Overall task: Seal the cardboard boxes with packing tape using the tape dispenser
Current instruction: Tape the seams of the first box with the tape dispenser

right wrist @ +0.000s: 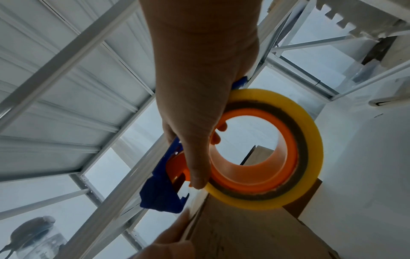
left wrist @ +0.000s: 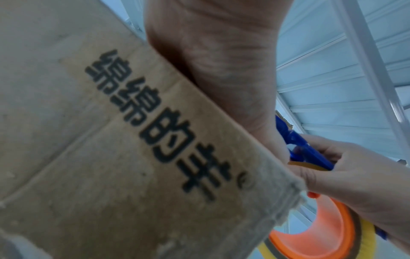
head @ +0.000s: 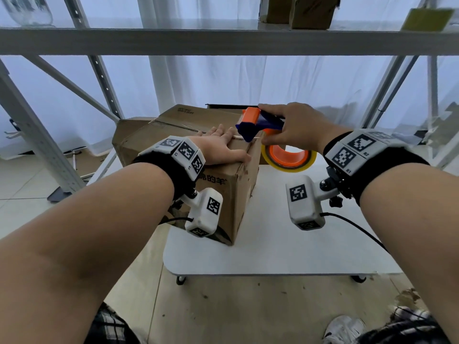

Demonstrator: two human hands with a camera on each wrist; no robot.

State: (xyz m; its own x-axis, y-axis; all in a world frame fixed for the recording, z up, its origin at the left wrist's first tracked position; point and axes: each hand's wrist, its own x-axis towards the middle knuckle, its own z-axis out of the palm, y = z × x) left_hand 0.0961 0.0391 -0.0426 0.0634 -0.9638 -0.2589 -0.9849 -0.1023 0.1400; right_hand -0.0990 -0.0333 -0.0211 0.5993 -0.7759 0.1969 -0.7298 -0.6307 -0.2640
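Observation:
A brown cardboard box [head: 238, 194] with black print stands on the white table [head: 285, 244]. My left hand [head: 221, 147] lies flat on the box top near its right edge, fingers straight; the left wrist view shows its palm [left wrist: 221, 70] against the box [left wrist: 111, 157]. My right hand [head: 295, 127] grips the blue and orange tape dispenser [head: 260, 122], whose blue front end touches the box's top right edge beside my left fingers. The yellow tape roll [head: 308, 162] on its orange core hangs beside the box's right side. In the right wrist view my fingers curl round the dispenser [right wrist: 159, 196] above the roll [right wrist: 310, 140].
More cardboard [head: 223, 106] stands behind the box. A metal rack beam [head: 223, 42] crosses overhead, with boxes [head: 310, 11] and a glass jar [head: 29, 11] on the shelf above. Slanted rack struts flank the table, which stands on casters over a tiled floor.

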